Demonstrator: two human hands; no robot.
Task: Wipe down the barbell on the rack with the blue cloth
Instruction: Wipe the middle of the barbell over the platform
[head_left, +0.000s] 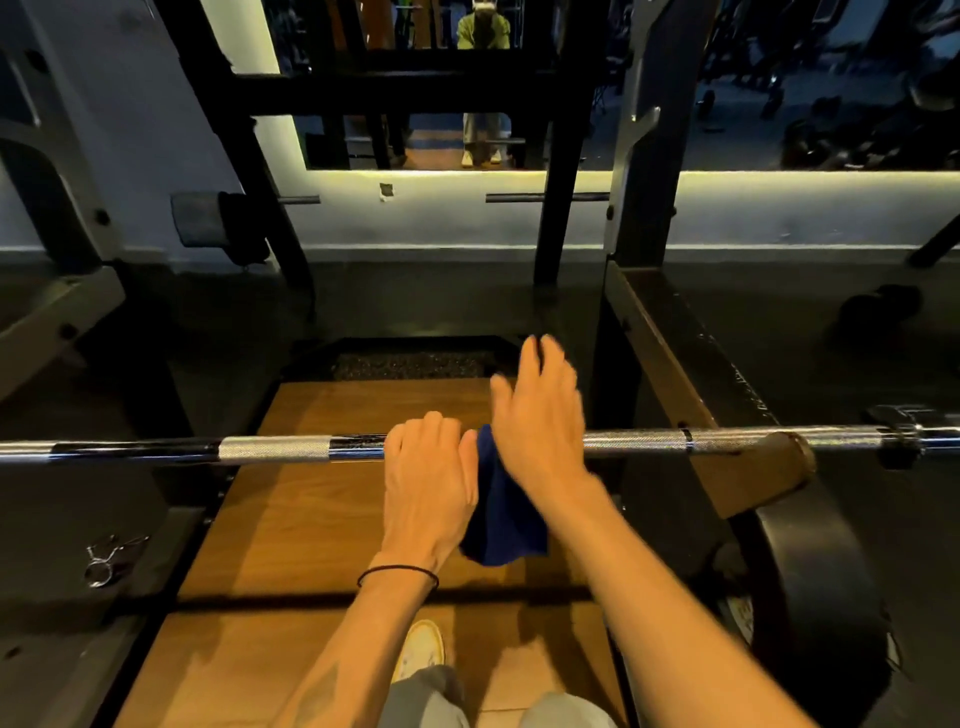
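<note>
- A barbell (275, 448) lies level across the rack (670, 332), spanning the view from left edge to right, its knurled silver bands alternating with dark glossy sections.
- The left hand (428, 470) sits on top of the bar near its middle, fingers curled over the far side in a clenched grip on the shaft (a thin black band circles that wrist).
- The blue cloth (501, 514) hangs draped over the bar just beside the left hand, between the two hands, most of its length dangling on the near side.
- The right hand (537, 415) is above the bar, fingers straight and spread, its grip released; the heel of the hand is over the cloth, but motion blur hides whether it touches.
- A black weight plate (815, 587) sits at lower right, below the bar's right sleeve.
- Below lies a wooden platform (311, 519); a pale shoe (422, 649) stands on it.
- A metal spring collar (111, 558) lies on the dark floor to the left.
- A mirror (441, 83) on the far wall reflects a standing person.
</note>
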